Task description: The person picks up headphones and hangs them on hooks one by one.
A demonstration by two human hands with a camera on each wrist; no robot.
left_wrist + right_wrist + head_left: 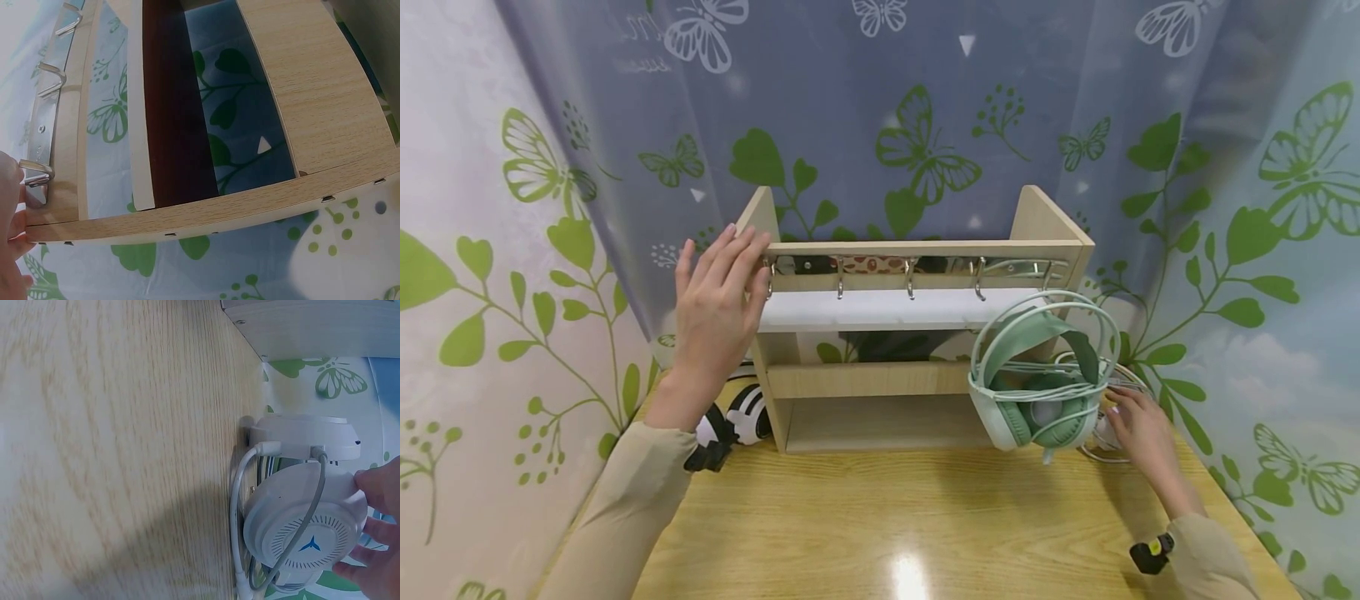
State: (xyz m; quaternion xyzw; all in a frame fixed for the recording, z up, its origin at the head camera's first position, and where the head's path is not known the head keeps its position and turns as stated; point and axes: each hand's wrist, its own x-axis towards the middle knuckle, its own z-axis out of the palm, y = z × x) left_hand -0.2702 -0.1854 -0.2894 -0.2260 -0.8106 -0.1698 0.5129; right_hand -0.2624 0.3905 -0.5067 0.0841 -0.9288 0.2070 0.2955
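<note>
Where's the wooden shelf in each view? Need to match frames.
Head: center, left hand on its upper left corner.
Left wrist: fills most of the frame, metal hooks along the left side.
Right wrist: only a pale side panel, top right, above the white headset in the picture.
Shared landmark: the leaf-print curtain.

The wrist views crop the left hand point(9, 244) and right hand point(380, 550), while in the head view the green headset point(1060, 427) partly hides the white headset point(1107, 435).
</note>
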